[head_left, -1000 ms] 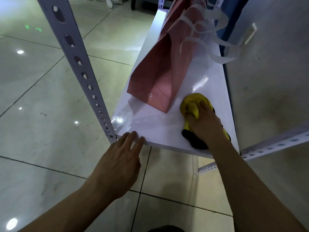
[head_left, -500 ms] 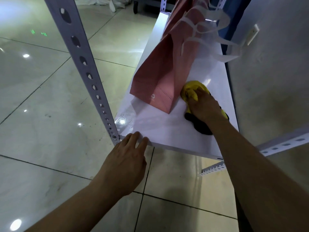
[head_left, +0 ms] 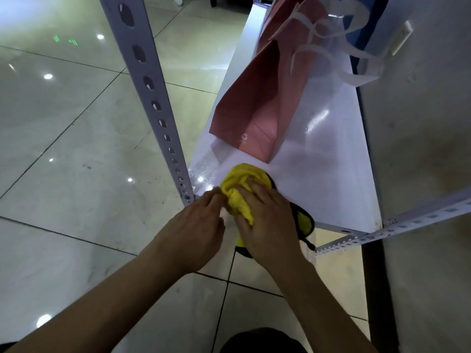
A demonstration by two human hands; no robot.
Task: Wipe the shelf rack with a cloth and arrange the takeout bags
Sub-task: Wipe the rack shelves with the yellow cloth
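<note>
A white shelf board (head_left: 331, 179) of the rack runs away from me. Pink takeout bags (head_left: 257, 113) with white handles stand along it. A yellow cloth with black edging (head_left: 242, 184) is bunched at the shelf's near front edge. My right hand (head_left: 265, 220) grips the cloth and presses it onto the shelf. Beside it, my left hand (head_left: 196, 230) rests on the near edge, fingertips touching the cloth's left side.
A grey perforated upright post (head_left: 147, 82) stands at the shelf's near left corner. A perforated cross rail (head_left: 418, 220) sticks out at the near right. A grey wall (head_left: 423, 138) borders the shelf on the right. Glossy tiled floor (head_left: 76, 138) lies to the left.
My right hand has dragged the cloth from beside the pink bag toward me and left to the shelf's near edge. It now meets my left hand, which stayed on the edge.
</note>
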